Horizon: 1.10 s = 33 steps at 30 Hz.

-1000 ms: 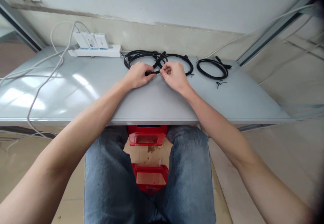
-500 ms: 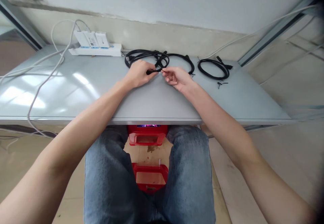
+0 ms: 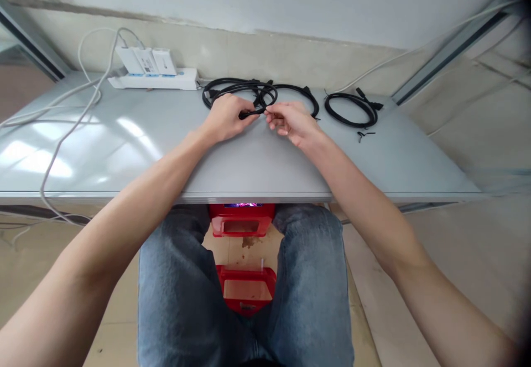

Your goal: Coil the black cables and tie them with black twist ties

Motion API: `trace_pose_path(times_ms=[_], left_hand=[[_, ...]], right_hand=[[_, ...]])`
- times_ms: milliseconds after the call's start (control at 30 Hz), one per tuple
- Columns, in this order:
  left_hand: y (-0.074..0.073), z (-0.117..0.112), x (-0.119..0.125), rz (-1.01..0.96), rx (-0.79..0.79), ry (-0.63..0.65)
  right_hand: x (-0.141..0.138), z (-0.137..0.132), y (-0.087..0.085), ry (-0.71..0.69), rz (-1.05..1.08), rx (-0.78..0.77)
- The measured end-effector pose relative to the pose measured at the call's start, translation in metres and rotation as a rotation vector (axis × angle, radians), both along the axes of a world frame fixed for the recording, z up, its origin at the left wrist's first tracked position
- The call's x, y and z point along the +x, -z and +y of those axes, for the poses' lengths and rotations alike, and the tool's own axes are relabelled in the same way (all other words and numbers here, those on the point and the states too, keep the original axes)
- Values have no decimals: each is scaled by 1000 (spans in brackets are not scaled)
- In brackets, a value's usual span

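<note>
A short stretch of black cable (image 3: 250, 114) runs between the two hands, just above the grey surface (image 3: 257, 162) and near its far edge, at twelve o'clock from the person's lap. The left hand (image 3: 226, 119) is closed around the cable's thicker end, with the thumb and fingers wrapped over it. The right hand (image 3: 292, 122) pinches the same cable between narrowed fingertips just at three o'clock of the left, with its other fingers loosely curled. The two hands are nearly touching.

The held cable leads back into a tangle of black loops (image 3: 238, 88) lying flat at twelve o'clock of the hands. A further black loop (image 3: 305, 95) overlaps it at one o'clock. Well apart, at three o'clock, lies a separate coiled black cable (image 3: 350, 111) with a small black tie (image 3: 365, 133) just beside it at five o'clock.

At ten o'clock a white power strip (image 3: 157, 82) sits against the wall, carrying three white adapters (image 3: 145, 60). White cords (image 3: 68, 129) trail from there across the surface toward nine o'clock and over its near edge.

At six o'clock, under the surface, the person's jeans (image 3: 178, 289) frame two red bins (image 3: 241, 220) on the floor.
</note>
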<state>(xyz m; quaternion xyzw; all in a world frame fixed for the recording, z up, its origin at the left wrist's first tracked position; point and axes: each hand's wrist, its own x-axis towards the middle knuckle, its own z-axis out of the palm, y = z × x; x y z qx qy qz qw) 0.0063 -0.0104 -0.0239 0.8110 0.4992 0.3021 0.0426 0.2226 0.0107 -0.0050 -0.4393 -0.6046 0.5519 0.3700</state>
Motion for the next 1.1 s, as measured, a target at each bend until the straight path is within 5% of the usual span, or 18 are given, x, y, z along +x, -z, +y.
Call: trace_pose_path(times_ms=[233, 433, 833, 1100], left_hand=[[2, 1, -2, -16, 19, -14], [0, 1, -4, -16, 16, -19], [0, 1, -3, -25, -11, -25], [0, 0, -3, -5, 2, -27]], right_hand=[[5, 0, 11, 56, -320, 645], [11, 10, 18, -43, -397, 949], [14, 16, 18, -23, -422, 1018], [10, 16, 19, 45, -389, 880]])
